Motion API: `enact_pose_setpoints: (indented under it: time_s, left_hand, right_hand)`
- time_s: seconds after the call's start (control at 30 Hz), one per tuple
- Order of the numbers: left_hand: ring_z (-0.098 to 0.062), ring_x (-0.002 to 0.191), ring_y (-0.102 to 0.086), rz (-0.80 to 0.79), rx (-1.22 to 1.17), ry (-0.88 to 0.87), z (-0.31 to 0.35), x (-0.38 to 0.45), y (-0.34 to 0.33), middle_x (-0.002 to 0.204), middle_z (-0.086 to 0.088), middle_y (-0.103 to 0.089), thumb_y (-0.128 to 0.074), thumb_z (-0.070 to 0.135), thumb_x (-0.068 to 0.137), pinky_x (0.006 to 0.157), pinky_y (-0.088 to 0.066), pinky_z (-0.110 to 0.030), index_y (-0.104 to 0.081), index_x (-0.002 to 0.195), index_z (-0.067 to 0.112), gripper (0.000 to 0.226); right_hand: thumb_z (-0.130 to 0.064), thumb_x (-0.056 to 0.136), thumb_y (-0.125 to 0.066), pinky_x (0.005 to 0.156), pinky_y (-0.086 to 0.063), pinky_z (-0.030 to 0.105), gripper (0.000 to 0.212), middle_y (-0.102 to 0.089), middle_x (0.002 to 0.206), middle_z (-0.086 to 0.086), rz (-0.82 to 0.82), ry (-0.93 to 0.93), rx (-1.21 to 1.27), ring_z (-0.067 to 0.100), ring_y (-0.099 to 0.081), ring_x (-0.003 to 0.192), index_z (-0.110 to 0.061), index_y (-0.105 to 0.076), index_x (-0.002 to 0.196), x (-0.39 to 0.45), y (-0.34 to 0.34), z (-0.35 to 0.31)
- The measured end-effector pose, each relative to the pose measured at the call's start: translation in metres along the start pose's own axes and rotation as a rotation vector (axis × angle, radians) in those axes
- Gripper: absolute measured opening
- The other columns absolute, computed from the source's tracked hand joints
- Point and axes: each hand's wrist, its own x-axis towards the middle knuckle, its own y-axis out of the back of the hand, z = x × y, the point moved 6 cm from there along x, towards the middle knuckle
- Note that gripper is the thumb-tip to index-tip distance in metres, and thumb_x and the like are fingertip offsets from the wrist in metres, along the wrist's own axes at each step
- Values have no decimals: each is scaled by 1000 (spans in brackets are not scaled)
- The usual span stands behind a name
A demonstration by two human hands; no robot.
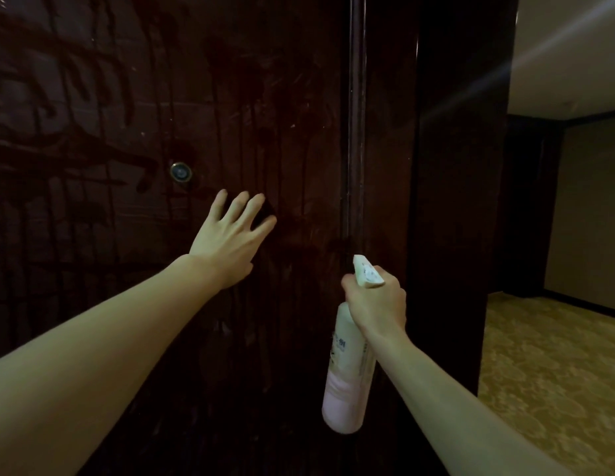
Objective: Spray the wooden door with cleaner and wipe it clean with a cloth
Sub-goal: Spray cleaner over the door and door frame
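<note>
Your wooden door (127, 166) fills the left and middle of the view, and it already looks wet: dark runs and drips streak down its upper part and around the peephole (181, 172), so I judge the spraying to be at least partly done on that area, while the lower part of the door shows fewer runs in this dim light. Your left hand (230, 242) lies flat against the door just below and to the right of the peephole, fingers straight and spread; a small dark patch shows under the fingertips, which could be a dark cloth or only shadow, and I cannot tell which. No cloth is plainly visible anywhere, so the wiping, as far as this shows, is either just beginning or still ahead of you. Your right hand (375, 304) is curled around the neck of the spray bottle (350, 369), holding it upright near the door's right edge beside the vertical door frame (356, 132), with the pale nozzle pointing up and toward the door. The bottle is pale with a pinkish lower half; its label carries small printed characters, seemingly Chinese, but they are too small and blurred to read, and no brand can be made out. To the far right, a patterned carpet (546, 372) covers the hallway floor.
</note>
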Motion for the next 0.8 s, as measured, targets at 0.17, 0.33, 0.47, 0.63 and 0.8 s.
enact_pose_setpoints:
  time_s: [0.17,0.33,0.47,0.63,0.8]
  left_hand:
    - [-34,147,4,-7,13,-7,12,5,-4,158,-15,8,-61,52,85,118,2,-55,-7,153,25,91]
    - [-34,147,2,9,9,0,16,6,-6,159,-15,6,-64,53,83,117,1,-54,-10,153,25,93]
    - [-33,147,0,24,-11,27,15,1,-8,159,-15,3,-64,52,84,119,-2,-52,-13,153,24,90]
    - [-34,147,2,-11,-6,3,17,-11,-15,158,-16,6,-62,45,87,119,-4,-52,-10,153,24,87]
    - [-34,147,-3,-13,-21,17,4,-34,-22,158,-15,0,-63,37,86,119,-6,-52,-16,152,23,83]
  right_hand:
    - [-34,83,-63,74,-55,45,14,-62,71,-5,13,20,23,18,-63,72,-24,-58,75,9,11,10]
    - [-32,83,-65,70,-56,46,20,-59,66,-3,58,32,-20,19,-61,66,-24,-54,68,15,19,21]
    - [-29,84,-65,68,-56,43,18,-60,65,-4,14,54,-7,16,-60,62,-22,-57,69,14,16,27]
    - [-27,85,-68,64,-54,31,12,-62,69,-5,-111,114,14,11,-61,64,-21,-60,77,3,-4,25]
    - [-22,82,-65,62,-54,37,24,-55,58,-6,-186,149,-25,12,-57,57,-21,-52,62,-9,-25,22]
